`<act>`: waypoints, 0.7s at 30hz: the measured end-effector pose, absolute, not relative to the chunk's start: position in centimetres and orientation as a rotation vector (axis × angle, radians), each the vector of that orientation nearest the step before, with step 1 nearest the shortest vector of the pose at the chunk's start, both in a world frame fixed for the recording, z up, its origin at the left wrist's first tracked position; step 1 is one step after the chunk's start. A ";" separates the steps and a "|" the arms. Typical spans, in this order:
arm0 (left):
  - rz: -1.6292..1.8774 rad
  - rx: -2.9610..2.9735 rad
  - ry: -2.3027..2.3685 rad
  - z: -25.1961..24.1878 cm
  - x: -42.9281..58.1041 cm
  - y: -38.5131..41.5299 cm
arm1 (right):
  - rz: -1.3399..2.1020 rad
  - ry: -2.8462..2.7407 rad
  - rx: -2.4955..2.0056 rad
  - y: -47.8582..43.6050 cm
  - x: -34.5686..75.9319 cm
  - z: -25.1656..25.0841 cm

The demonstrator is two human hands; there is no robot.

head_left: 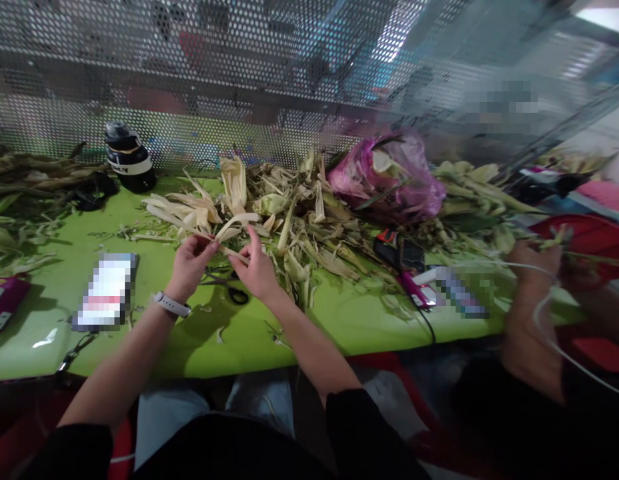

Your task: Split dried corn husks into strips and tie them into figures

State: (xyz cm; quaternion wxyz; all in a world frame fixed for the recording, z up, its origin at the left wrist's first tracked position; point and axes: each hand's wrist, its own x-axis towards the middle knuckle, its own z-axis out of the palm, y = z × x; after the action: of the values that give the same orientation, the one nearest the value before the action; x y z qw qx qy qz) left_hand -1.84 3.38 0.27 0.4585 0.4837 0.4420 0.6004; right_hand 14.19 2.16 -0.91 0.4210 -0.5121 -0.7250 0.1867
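Between my hands, above the green tabletop, is a pale strip of corn husk [229, 230] with split, curling ends. My left hand [193, 260] pinches its left part between thumb and fingers; a white band circles that wrist. My right hand [257, 267] grips the lower right part of the husk, with the index finger stretched up along the curled piece. Below the hands lie dark-handled scissors [237, 293], partly covered by my right hand. Just beyond, pale dried husks [189, 210] and an upright folded husk [233, 183] rest on the table.
A heap of husks [334, 253] spreads to the right, with a pink plastic bag [389, 177] behind it. A dark bottle [129, 160] stands by the perforated metal screen [269, 87]. A phone [105, 290] lies left. At right, a co-worker's hand [534, 260] holds husk near a white cable.
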 end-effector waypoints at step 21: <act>1.122 1.074 0.837 1.6 -2.0 2.2 | 0.664 -1.612 -1.192 1.6 14.6 1.0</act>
State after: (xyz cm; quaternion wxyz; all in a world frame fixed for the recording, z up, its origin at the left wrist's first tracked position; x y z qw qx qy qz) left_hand -2.04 2.18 1.59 0.6355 0.4701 0.3661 0.4911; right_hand 14.61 1.56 1.00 0.4923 -0.4912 -0.6644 0.2738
